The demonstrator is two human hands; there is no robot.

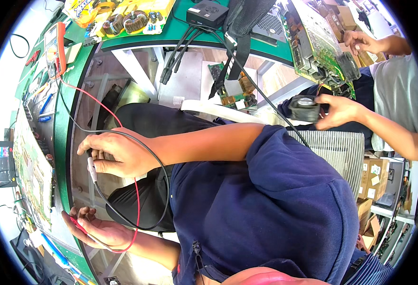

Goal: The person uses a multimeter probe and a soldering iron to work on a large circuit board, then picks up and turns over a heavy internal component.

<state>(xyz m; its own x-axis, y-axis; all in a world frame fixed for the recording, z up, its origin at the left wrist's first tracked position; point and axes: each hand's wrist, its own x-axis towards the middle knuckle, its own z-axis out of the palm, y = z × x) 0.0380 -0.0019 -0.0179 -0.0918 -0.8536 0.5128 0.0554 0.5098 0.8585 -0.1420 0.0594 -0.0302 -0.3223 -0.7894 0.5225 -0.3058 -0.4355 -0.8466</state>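
My right hand [118, 153], the upper one in view, pinches a black test lead's probe [92, 170] with a pale collar between thumb and fingers. Below it, my left hand [99, 232] is palm up, its fingers curled round a red test probe [79, 226]. Both hands are in front of the bench edge, over my lap, and both probes are off the boards. The black lead loops across my right wrist. Red and black leads run up to an orange-edged multimeter [56, 50] at the bench's far left. A large circuit board [32, 166] stands beside my hands.
Hand tools with blue handles [46, 104] lie on the green bench [64, 156]. A yellow board with copper coils [135, 23] and a black box [207, 13] sit on top. At right, a co-worker's hand [339, 111] holds a blurred black part [305, 108] beside another board [311, 40].
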